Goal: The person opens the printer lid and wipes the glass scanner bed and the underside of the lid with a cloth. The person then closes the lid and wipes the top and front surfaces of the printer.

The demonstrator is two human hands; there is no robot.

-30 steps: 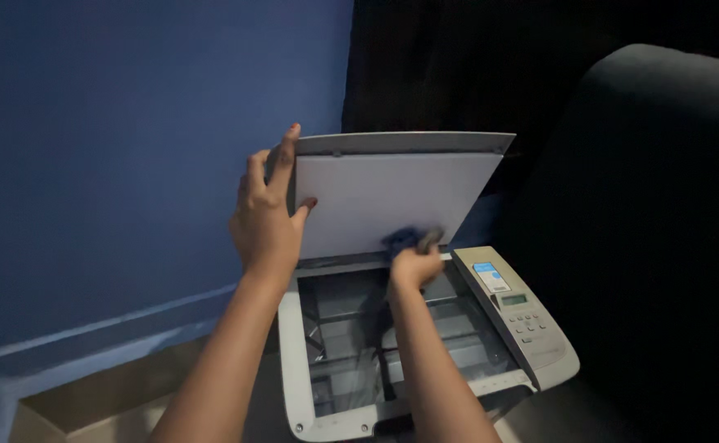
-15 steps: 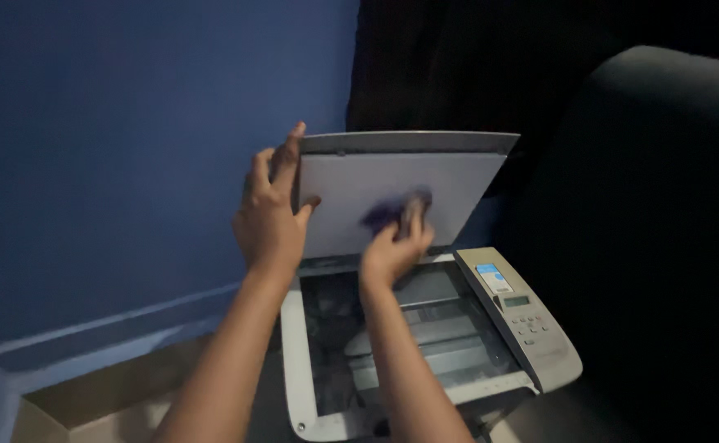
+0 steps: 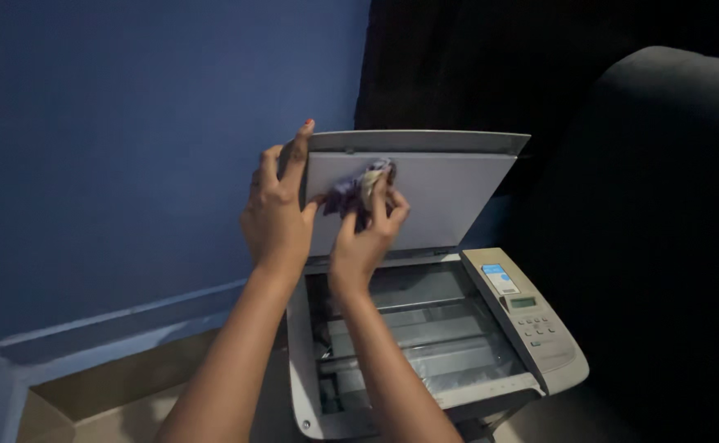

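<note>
A grey flatbed scanner-printer (image 3: 532,328) sits low in front of me with its lid (image 3: 450,197) raised upright. My left hand (image 3: 277,215) grips the lid's left edge, fingers behind it and thumb on the white inner face. My right hand (image 3: 364,234) presses a crumpled blue-purple cloth (image 3: 358,187) against the upper left of that white inner face. The scanner glass (image 3: 425,336) lies exposed below my right forearm.
A blue wall (image 3: 130,148) stands to the left with a pale skirting (image 3: 113,328) at its foot. A dark curtain (image 3: 458,57) hangs behind the machine. A large dark rounded chair or seat back (image 3: 663,230) fills the right side.
My right hand has carried the cloth from the lid's lower edge up and to the left across the white inner face. My left hand still holds the lid.
</note>
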